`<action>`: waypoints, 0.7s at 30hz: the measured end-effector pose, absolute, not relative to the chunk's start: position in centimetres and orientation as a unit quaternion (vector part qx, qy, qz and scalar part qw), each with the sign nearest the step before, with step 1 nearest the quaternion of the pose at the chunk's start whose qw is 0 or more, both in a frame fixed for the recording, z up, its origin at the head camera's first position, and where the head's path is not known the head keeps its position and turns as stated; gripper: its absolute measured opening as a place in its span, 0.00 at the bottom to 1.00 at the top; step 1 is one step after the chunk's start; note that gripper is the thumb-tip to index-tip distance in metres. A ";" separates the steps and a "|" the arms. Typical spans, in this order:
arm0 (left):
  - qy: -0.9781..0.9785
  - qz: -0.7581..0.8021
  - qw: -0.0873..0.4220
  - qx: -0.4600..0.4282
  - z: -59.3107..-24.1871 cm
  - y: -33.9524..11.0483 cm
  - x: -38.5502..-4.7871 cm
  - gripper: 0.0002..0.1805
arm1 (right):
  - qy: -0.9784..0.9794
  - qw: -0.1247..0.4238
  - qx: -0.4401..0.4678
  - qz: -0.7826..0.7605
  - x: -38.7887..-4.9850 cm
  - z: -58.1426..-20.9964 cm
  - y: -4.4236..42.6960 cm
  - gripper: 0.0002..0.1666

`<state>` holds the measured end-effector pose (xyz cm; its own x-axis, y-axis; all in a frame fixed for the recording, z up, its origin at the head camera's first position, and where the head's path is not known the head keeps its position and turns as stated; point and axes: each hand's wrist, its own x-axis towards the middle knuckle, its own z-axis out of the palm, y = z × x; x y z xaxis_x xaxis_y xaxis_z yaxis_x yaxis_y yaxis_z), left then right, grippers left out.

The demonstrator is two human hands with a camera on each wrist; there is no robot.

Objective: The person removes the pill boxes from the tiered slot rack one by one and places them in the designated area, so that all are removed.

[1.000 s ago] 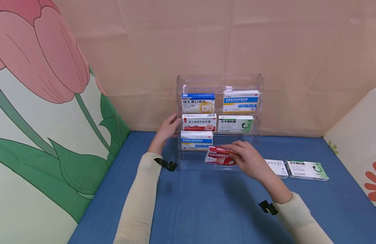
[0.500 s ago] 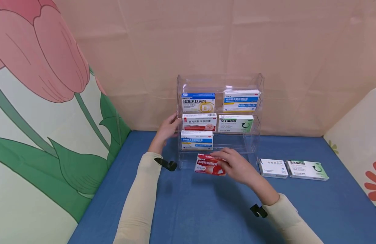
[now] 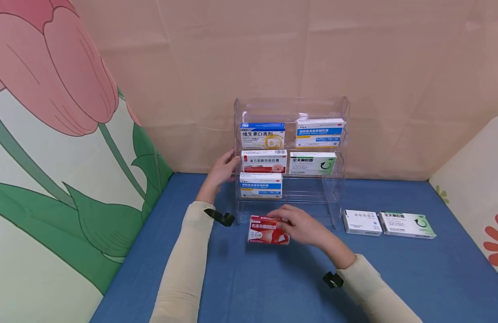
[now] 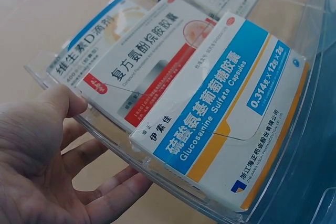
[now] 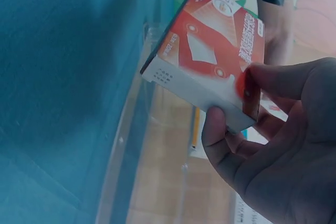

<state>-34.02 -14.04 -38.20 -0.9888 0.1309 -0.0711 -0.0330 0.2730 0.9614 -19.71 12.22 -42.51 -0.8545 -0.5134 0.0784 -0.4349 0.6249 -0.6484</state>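
My right hand (image 3: 299,224) pinches the right end of a red medicine box (image 3: 262,232), held low in front of the rack. In the right wrist view, thumb and fingers close on that box (image 5: 210,40), with its white narrow side showing. My left hand (image 3: 223,169) grips the left side of a clear plastic display rack (image 3: 305,196). Its thumb lies at the rack's edge and its fingers reach behind, as the left wrist view shows. Nearest that hand (image 4: 47,166) are a red-and-white medicine box (image 3: 264,161) and a blue-and-white glucosamine box (image 3: 261,185).
Higher on the rack stand a vitamin D box (image 3: 262,136), another blue-and-white box (image 3: 319,133) and a green-and-white box (image 3: 312,163). Right of the rack, a small white box (image 3: 362,222) and a green-and-white box (image 3: 407,224) lie on the blue table (image 3: 249,287).
My right hand has carried the red medicine box left and toward me, away from the rack's bottom tier. The left hand has stayed at the rack's side.
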 end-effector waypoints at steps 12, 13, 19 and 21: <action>0.795 0.602 0.067 0.032 -38.0 -14.0 -33.8 0.32 | 0.878 0.136 -0.295 -0.352 -21.1 -44.6 10.8 0.19; 0.795 0.602 0.067 0.032 -38.0 -14.0 -33.8 0.32 | 0.877 0.142 -0.296 -0.351 -21.1 -44.7 10.7 0.19; 0.795 0.602 0.066 0.031 -37.9 -14.0 -33.7 0.32 | 0.874 0.170 -0.293 -0.349 -21.7 -45.2 10.3 0.18; 0.796 0.601 0.066 0.031 -37.9 -13.9 -33.7 0.32 | 0.874 0.176 -0.291 -0.348 -21.9 -45.4 10.3 0.18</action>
<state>-33.70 -13.91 -37.91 -0.9893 0.1289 -0.0686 -0.0308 0.2748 0.9610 -21.91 10.26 -45.44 -0.7691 -0.6304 -0.1051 -0.3850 0.5882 -0.7112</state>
